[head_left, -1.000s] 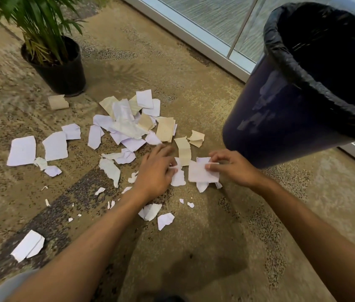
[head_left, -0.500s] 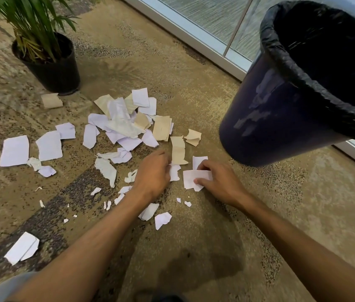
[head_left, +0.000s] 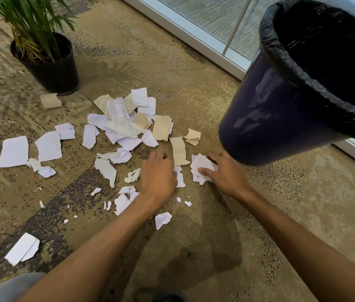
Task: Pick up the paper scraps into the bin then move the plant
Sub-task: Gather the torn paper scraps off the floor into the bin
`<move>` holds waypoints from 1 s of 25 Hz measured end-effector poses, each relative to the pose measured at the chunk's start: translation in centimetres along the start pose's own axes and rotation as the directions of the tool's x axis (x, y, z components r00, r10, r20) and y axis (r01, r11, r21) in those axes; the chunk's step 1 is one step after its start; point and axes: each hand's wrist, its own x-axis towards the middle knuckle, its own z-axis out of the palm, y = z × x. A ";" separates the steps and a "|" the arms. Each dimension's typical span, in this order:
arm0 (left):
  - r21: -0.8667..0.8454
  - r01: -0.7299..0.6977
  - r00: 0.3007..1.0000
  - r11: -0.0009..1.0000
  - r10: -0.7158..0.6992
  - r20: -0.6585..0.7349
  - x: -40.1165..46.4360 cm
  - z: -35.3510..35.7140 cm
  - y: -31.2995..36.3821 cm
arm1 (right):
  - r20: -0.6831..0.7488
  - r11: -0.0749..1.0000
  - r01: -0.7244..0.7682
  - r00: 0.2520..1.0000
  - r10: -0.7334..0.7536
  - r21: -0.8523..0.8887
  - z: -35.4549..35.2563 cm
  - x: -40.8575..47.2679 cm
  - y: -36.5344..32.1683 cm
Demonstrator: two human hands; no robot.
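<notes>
Down on the carpet (head_left: 194, 88), seen from the head camera, both bare hands work at the near side of a spread of torn paper. The right hand (head_left: 226, 177) has its fingers and thumb curled round a crumpled white wad (head_left: 202, 165), gathering it just in front of the bin's base. The left hand (head_left: 157, 177) lies knuckles-up over a white scrap (head_left: 179, 178); its fingertips are hidden, so whether it grips or only presses cannot be told. Between the two hands lies a tan strip (head_left: 178, 153).

Behind the hands the main heap of paper scraps (head_left: 126, 123), white and tan, sits in the middle of the carpet, with more loose sheets trailing off to the left and small bits nearer the person. One folded white piece (head_left: 22, 248) lies apart toward the near left.

At the right stands the bin (head_left: 270, 110), dark blue and lined with a black bag (head_left: 292, 68) folded over its rim; its inside is dark and its contents cannot be made out. It stands beside the window frame (head_left: 194, 31).

At the far left the plant (head_left: 30, 20) stands in a black pot (head_left: 54, 70), with a tan scrap (head_left: 51, 101) just in front of it.
</notes>
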 end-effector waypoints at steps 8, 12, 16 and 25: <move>-0.280 0.159 0.984 0.947 -0.128 0.126 0.2 -1.1 -0.6 | 0.054 0.970 -0.020 0.999 0.007 0.242 0.7 0.5 -1.1; -0.461 0.342 0.940 0.819 -0.306 0.153 2.1 -2.9 -3.0 | 0.112 0.870 -0.108 0.992 0.061 0.482 0.1 1.1 -1.0; -0.677 0.375 0.920 0.633 -0.346 0.186 3.0 -3.3 -3.8 | 0.089 0.759 -0.094 0.995 0.048 0.644 -1.7 2.8 -1.3; -0.393 0.153 0.984 0.907 -0.175 -0.019 2.7 1.2 -0.9 | 0.014 0.912 0.028 0.999 -0.037 0.410 -1.3 8.2 -3.5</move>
